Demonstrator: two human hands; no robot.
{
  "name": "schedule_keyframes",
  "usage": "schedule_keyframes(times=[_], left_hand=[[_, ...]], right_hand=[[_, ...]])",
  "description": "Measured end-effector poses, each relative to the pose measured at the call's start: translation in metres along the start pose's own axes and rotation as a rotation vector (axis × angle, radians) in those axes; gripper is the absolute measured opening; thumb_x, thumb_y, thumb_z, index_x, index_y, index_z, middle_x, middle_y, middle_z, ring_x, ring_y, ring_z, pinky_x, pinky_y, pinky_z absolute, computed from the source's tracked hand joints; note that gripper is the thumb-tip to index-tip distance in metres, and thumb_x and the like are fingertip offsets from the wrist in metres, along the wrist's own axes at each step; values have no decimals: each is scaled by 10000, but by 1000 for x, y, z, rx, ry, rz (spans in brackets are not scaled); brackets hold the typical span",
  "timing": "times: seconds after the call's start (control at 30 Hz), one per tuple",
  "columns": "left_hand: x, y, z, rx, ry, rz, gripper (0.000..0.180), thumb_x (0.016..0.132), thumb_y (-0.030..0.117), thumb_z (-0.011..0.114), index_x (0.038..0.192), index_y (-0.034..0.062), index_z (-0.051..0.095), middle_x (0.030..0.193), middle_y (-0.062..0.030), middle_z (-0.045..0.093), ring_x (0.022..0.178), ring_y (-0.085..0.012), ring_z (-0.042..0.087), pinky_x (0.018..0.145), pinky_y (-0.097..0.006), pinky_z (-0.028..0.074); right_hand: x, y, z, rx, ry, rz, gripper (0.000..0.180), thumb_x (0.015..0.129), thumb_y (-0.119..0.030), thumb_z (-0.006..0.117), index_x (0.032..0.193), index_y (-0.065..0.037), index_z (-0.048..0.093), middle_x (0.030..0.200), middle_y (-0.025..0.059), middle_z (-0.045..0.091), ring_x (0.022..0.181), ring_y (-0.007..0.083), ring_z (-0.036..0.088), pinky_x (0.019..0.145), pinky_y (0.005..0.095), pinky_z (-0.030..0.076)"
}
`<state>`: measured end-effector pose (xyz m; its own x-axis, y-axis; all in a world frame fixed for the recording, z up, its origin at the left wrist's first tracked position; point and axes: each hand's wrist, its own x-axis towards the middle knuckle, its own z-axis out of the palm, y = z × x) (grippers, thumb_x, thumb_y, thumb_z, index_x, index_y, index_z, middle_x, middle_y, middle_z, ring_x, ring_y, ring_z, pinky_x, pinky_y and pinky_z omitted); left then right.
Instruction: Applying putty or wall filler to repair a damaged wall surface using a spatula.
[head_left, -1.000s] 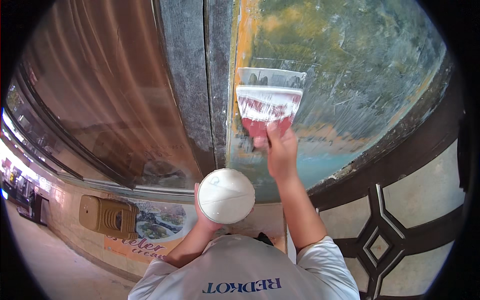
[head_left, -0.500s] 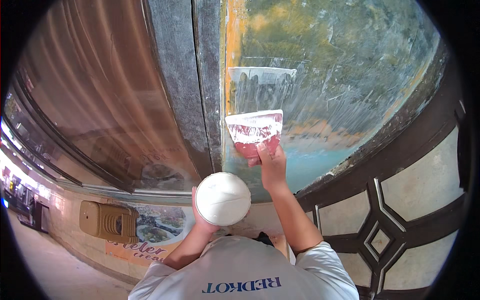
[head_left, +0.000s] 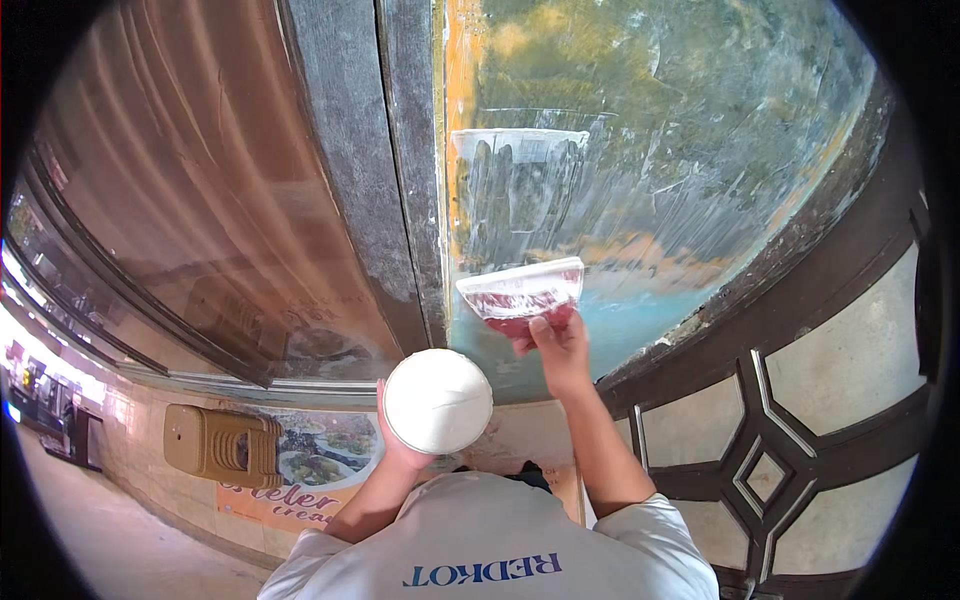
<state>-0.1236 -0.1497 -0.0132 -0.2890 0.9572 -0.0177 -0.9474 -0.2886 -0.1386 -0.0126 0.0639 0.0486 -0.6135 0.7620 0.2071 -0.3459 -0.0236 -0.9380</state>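
Against the weathered wall panel (head_left: 640,150), right hand (head_left: 560,350) closed around the red handle of a wide putty knife (head_left: 522,292) — blade edge pressed to the surface just below a pale, streaked patch of filler (head_left: 515,185). Lower left of it, left hand (head_left: 395,440) gripping a round white tub (head_left: 438,400) from beneath — held clear of the wall, near the chest.

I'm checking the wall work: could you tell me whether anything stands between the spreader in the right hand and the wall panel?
Nothing visible does. The right hand holds the wide red spreader with its blade edge against the wall panel; the left hand holds the white tub lower down, clear of it.
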Motion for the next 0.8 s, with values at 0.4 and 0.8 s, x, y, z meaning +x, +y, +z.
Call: schedule_keyframes(times=[0.4, 0.8], left_hand=[[14, -11, 7, -78, -18, -96, 980, 861, 862, 364, 1592, 211, 325, 1626, -169, 333, 1429, -512, 374, 1074, -788, 333], [16, -14, 1, 305, 74, -46, 937, 901, 833, 307, 1590, 198, 341, 1621, -160, 353, 1423, -494, 396, 1080, -776, 330]], right_hand=[[-10, -27, -45, -160, -51, -29, 234, 998, -125, 670, 1184, 16, 672, 864, 76, 705, 715, 150, 676, 648, 315, 585], [15, -97, -51, -628, -383, -220, 482, 881, 89, 487, 1332, 3, 635, 1246, 102, 694, 1044, 150, 649, 919, 278, 497]])
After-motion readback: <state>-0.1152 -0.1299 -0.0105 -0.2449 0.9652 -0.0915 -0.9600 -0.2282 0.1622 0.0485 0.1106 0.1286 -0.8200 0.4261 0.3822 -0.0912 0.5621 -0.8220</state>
